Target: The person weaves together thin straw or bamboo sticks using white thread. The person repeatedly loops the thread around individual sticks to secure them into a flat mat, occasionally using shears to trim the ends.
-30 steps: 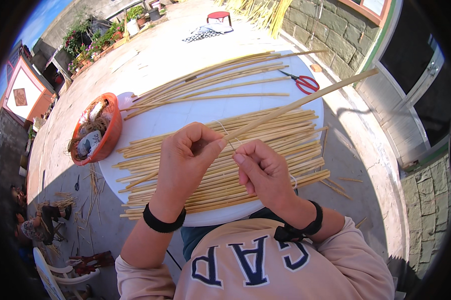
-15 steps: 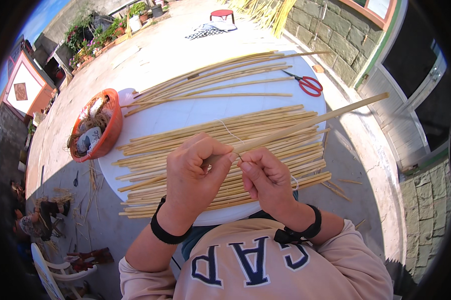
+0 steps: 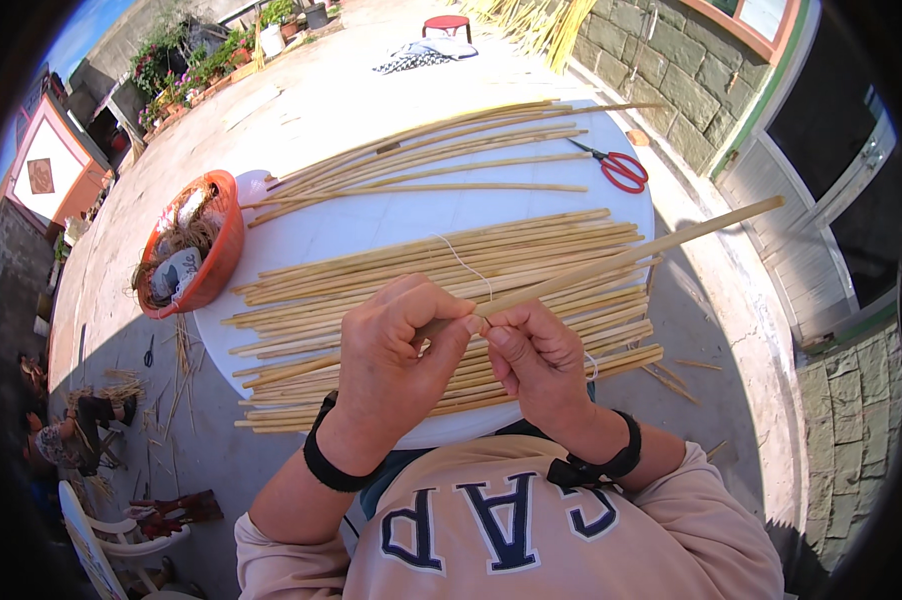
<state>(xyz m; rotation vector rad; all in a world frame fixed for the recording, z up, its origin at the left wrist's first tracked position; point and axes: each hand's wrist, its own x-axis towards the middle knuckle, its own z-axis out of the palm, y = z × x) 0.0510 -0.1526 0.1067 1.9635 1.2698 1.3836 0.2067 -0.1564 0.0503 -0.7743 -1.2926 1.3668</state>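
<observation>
Change since the earlier frames: your hands have closed together over the near edge of the table, and the reed now runs lower and flatter toward the right.

1. Left hand (image 3: 396, 350): fingers curled and pressed together, thumb and forefinger pinching the near end of the reed.
2. Right hand (image 3: 539, 362): fingertips meet the left hand's at the same spot, pinched on the reed end or the string there; which one cannot be told.
3. Reed (image 3: 651, 250): one long pale stalk, near end in your fingers, long axis running up and to the right, far tip out past the table's right edge. Both hands sit at the near end; the right hand lies on the side the reed runs toward.
4. String (image 3: 461, 258): thin, pale, looping from the pinch back over the near stack.
5. Near stack (image 3: 441, 275): reeds lying crosswise on the table, beneath your hands.
6. Far stack (image 3: 421, 160): fanned along the far edge.
7. Scissors (image 3: 616, 165): red handles, far-right edge.
8. Basket (image 3: 196, 240): orange, at the left edge.
9. Table (image 3: 371, 215): white, round.
</observation>
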